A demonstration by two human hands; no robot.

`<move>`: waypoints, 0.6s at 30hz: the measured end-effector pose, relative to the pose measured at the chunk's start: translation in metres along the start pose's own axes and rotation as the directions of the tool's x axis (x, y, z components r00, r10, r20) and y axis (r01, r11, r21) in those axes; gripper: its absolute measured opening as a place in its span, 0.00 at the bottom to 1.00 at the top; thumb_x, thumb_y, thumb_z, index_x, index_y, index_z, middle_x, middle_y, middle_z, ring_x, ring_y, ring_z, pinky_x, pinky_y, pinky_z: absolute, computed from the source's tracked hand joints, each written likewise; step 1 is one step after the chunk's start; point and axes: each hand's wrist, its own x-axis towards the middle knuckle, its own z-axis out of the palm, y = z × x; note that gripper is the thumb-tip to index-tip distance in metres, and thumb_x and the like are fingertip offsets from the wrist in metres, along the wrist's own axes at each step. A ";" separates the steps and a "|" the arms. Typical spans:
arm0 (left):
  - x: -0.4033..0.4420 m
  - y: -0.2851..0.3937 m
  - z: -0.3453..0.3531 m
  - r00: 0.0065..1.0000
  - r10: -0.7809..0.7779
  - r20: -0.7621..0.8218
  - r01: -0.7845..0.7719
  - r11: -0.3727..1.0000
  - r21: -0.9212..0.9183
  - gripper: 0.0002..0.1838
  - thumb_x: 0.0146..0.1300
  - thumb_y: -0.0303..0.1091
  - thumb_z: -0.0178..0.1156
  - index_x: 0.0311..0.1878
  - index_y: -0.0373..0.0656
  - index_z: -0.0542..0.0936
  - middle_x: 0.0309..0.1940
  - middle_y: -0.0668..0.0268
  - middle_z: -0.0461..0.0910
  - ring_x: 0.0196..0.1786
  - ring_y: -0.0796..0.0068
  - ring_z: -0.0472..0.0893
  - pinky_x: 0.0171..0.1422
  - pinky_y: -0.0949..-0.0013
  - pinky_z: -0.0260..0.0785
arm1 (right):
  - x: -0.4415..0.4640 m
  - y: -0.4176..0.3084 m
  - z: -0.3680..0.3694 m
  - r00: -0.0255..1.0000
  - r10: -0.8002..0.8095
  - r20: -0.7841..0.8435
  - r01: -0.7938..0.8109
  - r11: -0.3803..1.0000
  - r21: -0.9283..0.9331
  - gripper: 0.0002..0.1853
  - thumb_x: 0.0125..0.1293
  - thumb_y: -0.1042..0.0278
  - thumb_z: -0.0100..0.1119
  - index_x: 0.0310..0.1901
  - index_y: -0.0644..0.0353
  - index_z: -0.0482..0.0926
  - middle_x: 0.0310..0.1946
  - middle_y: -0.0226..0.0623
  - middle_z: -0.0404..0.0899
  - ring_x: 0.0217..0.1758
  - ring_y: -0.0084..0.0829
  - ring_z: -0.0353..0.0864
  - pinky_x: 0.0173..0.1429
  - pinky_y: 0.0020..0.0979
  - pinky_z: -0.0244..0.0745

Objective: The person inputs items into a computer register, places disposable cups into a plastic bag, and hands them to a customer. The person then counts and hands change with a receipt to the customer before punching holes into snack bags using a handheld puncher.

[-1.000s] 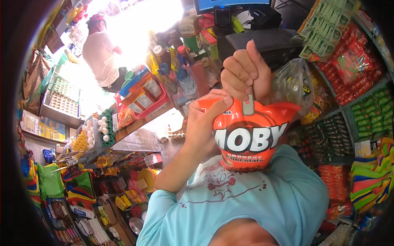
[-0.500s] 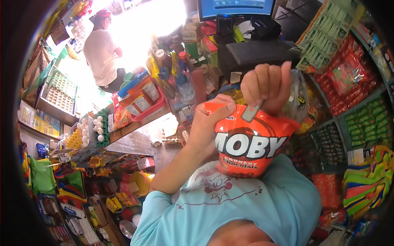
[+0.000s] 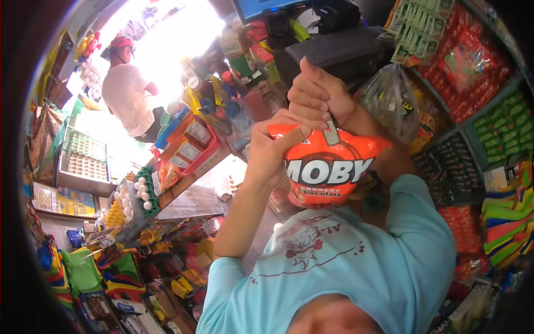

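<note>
A red-orange snack bag (image 3: pixel 328 186) marked "MOBY Crunchy Chocolate" is upright in front of my chest. My left hand (image 3: pixel 275 142) pinches its upper left corner, thumb on the front and fingers behind. At its top edge, my right hand (image 3: pixel 320 97) is closed in a fist with the thumb pointing up. From below that fist sticks out a flat grey strip with a small hole (image 3: pixel 331 135), which lies over the bag's front. What lies inside the fist is hidden, and the strip's exact kind cannot be made out.
A counter holds a red tray of packets (image 3: pixel 203 153) and eggs (image 3: pixel 143 192). Behind the bag are a dark desk surface (image 3: pixel 339 50) and a monitor (image 3: pixel 261 8). A clear plastic bag (image 3: pixel 392 100) and hanging packets (image 3: pixel 473 72) are right. Another person (image 3: pixel 128 94) stands far left.
My right hand has turned and come left, closer to my left hand. The grey strip now points more steeply down. The view has shifted, and the snack bag sits slightly higher.
</note>
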 end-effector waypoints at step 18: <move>0.034 -0.066 0.023 0.962 -0.190 -0.196 0.153 0.970 -0.187 0.06 0.63 0.27 0.67 0.34 0.32 0.83 0.42 0.67 0.76 0.41 0.78 0.77 0.48 0.74 0.68 | -0.064 -0.025 -0.077 0.890 -0.425 -0.165 0.401 0.902 -0.161 0.21 0.78 0.50 0.47 0.30 0.55 0.63 0.28 0.32 0.64 0.29 0.27 0.73 0.37 0.32 0.82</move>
